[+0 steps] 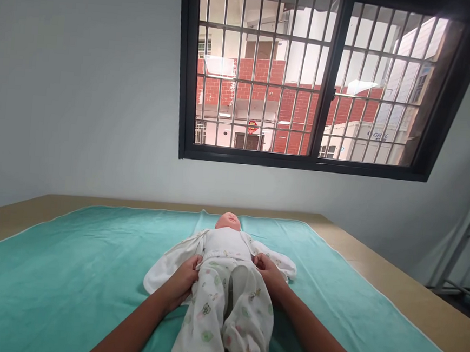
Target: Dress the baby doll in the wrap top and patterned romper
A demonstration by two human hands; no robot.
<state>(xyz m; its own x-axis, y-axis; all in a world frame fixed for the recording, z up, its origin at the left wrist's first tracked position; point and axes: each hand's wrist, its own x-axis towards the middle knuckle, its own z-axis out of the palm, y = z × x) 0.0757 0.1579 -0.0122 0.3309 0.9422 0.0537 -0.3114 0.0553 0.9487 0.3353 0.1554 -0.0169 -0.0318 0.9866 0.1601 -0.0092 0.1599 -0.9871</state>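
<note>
A baby doll [228, 221] lies on its back, head toward the wall. It wears a white top [227, 241] and white printed pants [208, 309]. My left hand [186, 278] is closed at the left side of the pants' waistband, fingers pinching the cloth. On the opposite side my right hand [267, 271] is closed on the waistband too, its fingertips partly hidden. A white jacket [167, 260] with printed patches lies spread open under the doll, its sleeves out to both sides.
A green cloth [88, 284] covers most of the wooden table [394, 270]. Behind the table stands a pale wall with a barred window [262, 80]. At the far right is a grey metal frame [462, 232].
</note>
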